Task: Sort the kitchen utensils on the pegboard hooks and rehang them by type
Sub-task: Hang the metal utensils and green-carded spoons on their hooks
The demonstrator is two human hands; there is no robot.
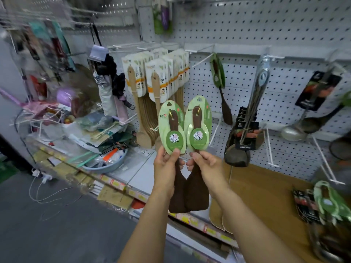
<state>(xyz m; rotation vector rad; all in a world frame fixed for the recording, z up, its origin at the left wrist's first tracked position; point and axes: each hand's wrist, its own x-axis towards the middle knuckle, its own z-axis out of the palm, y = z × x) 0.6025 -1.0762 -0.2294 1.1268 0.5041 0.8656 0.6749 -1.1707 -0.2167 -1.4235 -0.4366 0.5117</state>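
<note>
1. At the far left of the shelf point(144, 179) sits a messy pile of bags and papers point(79, 126), with a round blue basin point(106, 164) near the shelf's front edge.
2. Just to the right, on the white pegboard point(266, 31), hangs a thick bunch of pale wooden spatulas point(157, 88) with white cards on their handles.
3. The left hand point(165, 166) is in front of those spatulas. Its thumb and fingers pinch the bottom of a green card that holds a dark brown spoon point(171, 130). The spoon's wide end hangs down below the hand.
4. The right hand point(207, 166) is right beside it, almost touching. It pinches a second brown spoon on a green card point(198, 126) the same way. The two spoons stand upright, side by side, and their wide ends touch at the bottom.
5. Behind and to the right, one more green-card spoon point(218, 76) hangs alone on a pegboard hook.
6. Next come dark spatulas with black cards point(243, 141) on a lower hook.
7. Farther right hangs a shiny metal ladle point(296, 130).
8. At the shelf's right end, on brown cardboard point(266, 186), lies a heap of utensils point(326, 205) with green and black cards.
</note>
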